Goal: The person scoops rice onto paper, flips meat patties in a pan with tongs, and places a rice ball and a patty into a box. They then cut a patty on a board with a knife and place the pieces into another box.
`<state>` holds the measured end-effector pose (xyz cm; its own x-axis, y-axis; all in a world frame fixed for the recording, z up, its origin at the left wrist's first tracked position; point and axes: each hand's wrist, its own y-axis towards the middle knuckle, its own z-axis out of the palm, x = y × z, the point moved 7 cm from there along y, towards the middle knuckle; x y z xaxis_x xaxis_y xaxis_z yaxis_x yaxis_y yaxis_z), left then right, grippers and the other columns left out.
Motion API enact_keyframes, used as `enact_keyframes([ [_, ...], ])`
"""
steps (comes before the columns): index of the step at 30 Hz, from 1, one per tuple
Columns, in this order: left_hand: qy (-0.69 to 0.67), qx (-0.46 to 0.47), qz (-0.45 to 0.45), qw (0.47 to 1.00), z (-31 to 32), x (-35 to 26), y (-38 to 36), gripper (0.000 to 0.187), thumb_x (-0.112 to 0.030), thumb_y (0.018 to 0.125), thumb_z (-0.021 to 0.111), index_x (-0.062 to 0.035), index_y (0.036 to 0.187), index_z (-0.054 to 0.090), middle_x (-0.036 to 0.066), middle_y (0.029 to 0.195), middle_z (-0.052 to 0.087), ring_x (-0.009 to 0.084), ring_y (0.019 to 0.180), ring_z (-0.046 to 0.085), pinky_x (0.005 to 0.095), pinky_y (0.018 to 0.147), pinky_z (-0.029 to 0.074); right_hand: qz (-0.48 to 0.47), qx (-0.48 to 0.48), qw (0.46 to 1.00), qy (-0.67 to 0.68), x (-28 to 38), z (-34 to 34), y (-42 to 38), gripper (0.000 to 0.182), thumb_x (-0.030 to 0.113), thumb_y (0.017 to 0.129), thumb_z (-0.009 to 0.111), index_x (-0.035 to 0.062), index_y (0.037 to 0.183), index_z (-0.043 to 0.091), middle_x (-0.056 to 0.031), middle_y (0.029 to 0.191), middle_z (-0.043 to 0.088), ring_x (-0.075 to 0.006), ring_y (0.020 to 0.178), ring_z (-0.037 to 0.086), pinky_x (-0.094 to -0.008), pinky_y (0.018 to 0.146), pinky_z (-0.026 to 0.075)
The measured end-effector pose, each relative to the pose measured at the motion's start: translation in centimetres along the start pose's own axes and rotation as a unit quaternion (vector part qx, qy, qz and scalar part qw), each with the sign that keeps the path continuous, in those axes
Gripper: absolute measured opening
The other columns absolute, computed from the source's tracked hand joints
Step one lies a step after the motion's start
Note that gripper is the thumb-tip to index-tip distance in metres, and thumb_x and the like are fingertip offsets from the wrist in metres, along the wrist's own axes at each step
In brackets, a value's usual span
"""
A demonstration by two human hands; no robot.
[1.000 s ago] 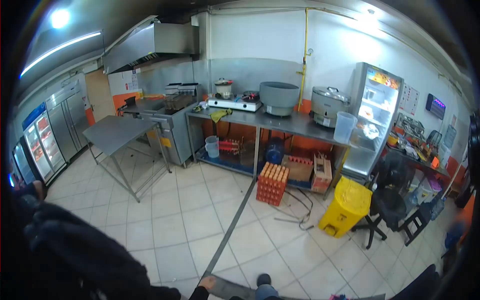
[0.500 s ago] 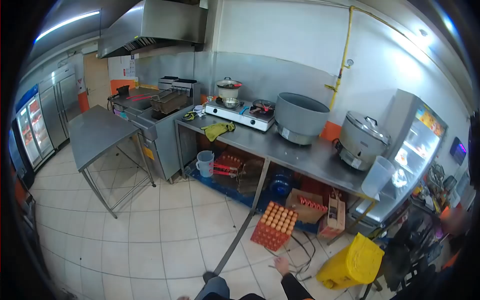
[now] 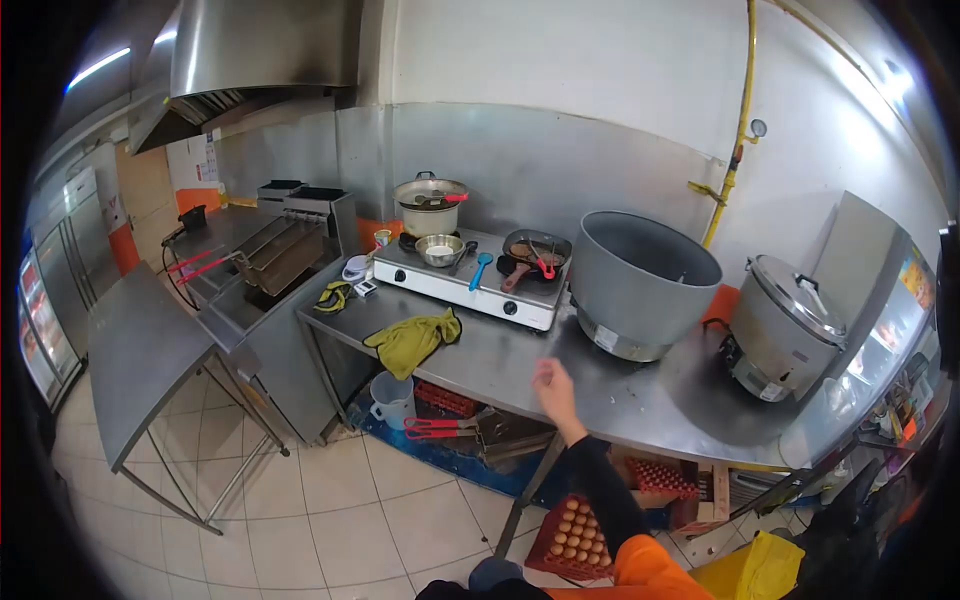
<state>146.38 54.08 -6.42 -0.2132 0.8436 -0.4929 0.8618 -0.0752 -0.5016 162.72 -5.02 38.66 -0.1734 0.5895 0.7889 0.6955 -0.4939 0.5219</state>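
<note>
My right hand (image 3: 555,397) reaches out over the front edge of the steel counter (image 3: 620,395), below the white two-burner gas stove (image 3: 450,292). Its fingers are loosely curved and slightly apart, and nothing shows in them. On the right burner sits a dark frying pan (image 3: 553,243) with a red-handled utensil lying in it. A blue spoon (image 3: 481,270) lies at the stove's middle, near a steel bowl (image 3: 440,252). To the right of the hand stands a big grey pot (image 3: 640,290); to its left lies a yellow-green glove (image 3: 415,340). My left hand is out of view.
A lidded rice cooker (image 3: 785,325) stands farther right. Beneath the counter are egg trays (image 3: 575,540), a white jug (image 3: 392,400) and boxes. A steel table (image 3: 150,365) and a fryer with baskets (image 3: 280,255) are at left; a yellow bin (image 3: 760,570) is at lower right.
The view has come closer to the counter. My right hand has risen from above the floor beside the eggs to the counter's edge. The sliver of my left hand has left view.
</note>
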Motion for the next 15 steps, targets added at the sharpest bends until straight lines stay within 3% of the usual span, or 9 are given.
enact_keyframes([
  [2, -0.024, -0.158, 0.146, 0.976, -3.5, -8.1, 10.8, 0.03, -0.03, 0.076, 0.056, -0.0064, 0.092, 0.062, 0.017, 0.089, 0.063, 0.0334, 0.083, 0.06, 0.0428, 0.073, 0.048, -0.055, -0.052, 0.993, -0.094, -1.5, -0.2, 6.9, 0.024, 0.003, 0.07, 0.057, 0.0016, 0.094, 0.053, -0.0116, 0.083, 0.054, -0.023, 0.073, 0.056, -0.0325, 0.066, 0.045],
  [3, -0.035, -0.148, 0.22, 0.964, -6.6, -14.6, 12.2, 0.025, -0.024, 0.077, 0.055, -0.0065, 0.093, 0.062, 0.018, 0.086, 0.063, 0.0341, 0.08, 0.06, 0.0423, 0.071, 0.048, -0.086, -0.079, 0.984, -0.133, -3.2, -0.1, 10.6, 0.025, 0.005, 0.072, 0.059, 0.0009, 0.095, 0.051, -0.014, 0.087, 0.052, -0.0268, 0.075, 0.054, -0.0352, 0.068, 0.044],
  [4, -0.066, -0.112, 0.196, 0.972, -8.9, -20.8, 15.1, 0.025, -0.02, 0.077, 0.055, -0.0059, 0.098, 0.061, 0.018, 0.087, 0.063, 0.0338, 0.08, 0.06, 0.0397, 0.07, 0.049, -0.117, -0.102, 0.972, -0.175, -4.8, 0.2, 13.8, 0.026, 0.008, 0.073, 0.06, 0.0001, 0.095, 0.049, -0.0165, 0.09, 0.05, -0.0307, 0.078, 0.053, -0.0379, 0.07, 0.044],
  [6, -0.166, -0.1, 0.281, 0.94, -14.8, -35.2, 16.1, 0.025, -0.015, 0.084, 0.054, -0.0026, 0.105, 0.057, 0.014, 0.091, 0.063, 0.0241, 0.084, 0.062, 0.0315, 0.073, 0.048, -0.1, -0.116, 0.971, -0.185, -7.1, 0.9, 19.3, 0.032, 0.013, 0.073, 0.063, -0.001, 0.097, 0.045, -0.019, 0.093, 0.048, -0.0341, 0.08, 0.052, -0.04, 0.071, 0.043],
  [8, -0.282, -0.096, 0.307, 0.904, -16.9, -43.3, 17.4, 0.024, -0.011, 0.085, 0.052, -0.0017, 0.107, 0.056, 0.008, 0.092, 0.063, 0.0159, 0.084, 0.06, 0.0285, 0.075, 0.047, -0.097, -0.144, 0.967, -0.184, -7.9, 1.5, 24.9, 0.039, 0.017, 0.074, 0.065, -0.0021, 0.098, 0.042, -0.0216, 0.095, 0.045, -0.0374, 0.082, 0.05, -0.0421, 0.072, 0.043],
  [11, -0.381, -0.044, 0.336, 0.86, -17.7, -52.8, 18.0, 0.023, -0.001, 0.084, 0.047, -0.0013, 0.105, 0.057, 0.006, 0.092, 0.063, 0.0137, 0.084, 0.059, 0.025, 0.076, 0.045, 0.034, -0.07, 0.968, -0.24, -12.7, 2.9, 29.4, 0.062, 0.025, 0.067, 0.073, -0.0043, 0.104, 0.032, -0.0282, 0.105, 0.041, -0.0458, 0.094, 0.048, -0.0443, 0.078, 0.043],
  [12, -0.38, -0.04, 0.335, 0.861, -17.7, -54.9, 18.5, 0.023, -0.001, 0.084, 0.047, -0.0013, 0.105, 0.057, 0.006, 0.092, 0.063, 0.0137, 0.084, 0.059, 0.025, 0.076, 0.045, 0.038, -0.072, 0.967, -0.243, -13.1, 2.9, 30.6, 0.062, 0.025, 0.067, 0.073, -0.0043, 0.104, 0.032, -0.0282, 0.105, 0.041, -0.0458, 0.094, 0.048, -0.0443, 0.078, 0.043],
  [14, -0.413, 0.089, 0.342, 0.839, -16.6, -59.1, 19.5, 0.023, -0.001, 0.085, 0.047, -0.0004, 0.106, 0.057, 0.007, 0.093, 0.063, 0.0127, 0.088, 0.058, 0.0241, 0.078, 0.045, 0.126, 0.003, 0.949, -0.29, -15.1, 3.5, 32.4, 0.062, 0.014, 0.065, 0.072, -0.0063, 0.106, 0.029, -0.0295, 0.108, 0.039, -0.0468, 0.098, 0.047, -0.045, 0.082, 0.043],
  [15, -0.414, 0.096, 0.339, 0.84, -16.8, -60.7, 20.0, 0.023, -0.001, 0.085, 0.047, -0.0004, 0.106, 0.057, 0.007, 0.093, 0.063, 0.0127, 0.088, 0.058, 0.0241, 0.078, 0.045, 0.165, 0.026, 0.927, -0.335, -16.9, 3.7, 33.5, 0.065, 0.018, 0.068, 0.068, -0.0068, 0.11, 0.026, -0.0284, 0.107, 0.044, -0.045, 0.099, 0.05, -0.0449, 0.083, 0.043],
])
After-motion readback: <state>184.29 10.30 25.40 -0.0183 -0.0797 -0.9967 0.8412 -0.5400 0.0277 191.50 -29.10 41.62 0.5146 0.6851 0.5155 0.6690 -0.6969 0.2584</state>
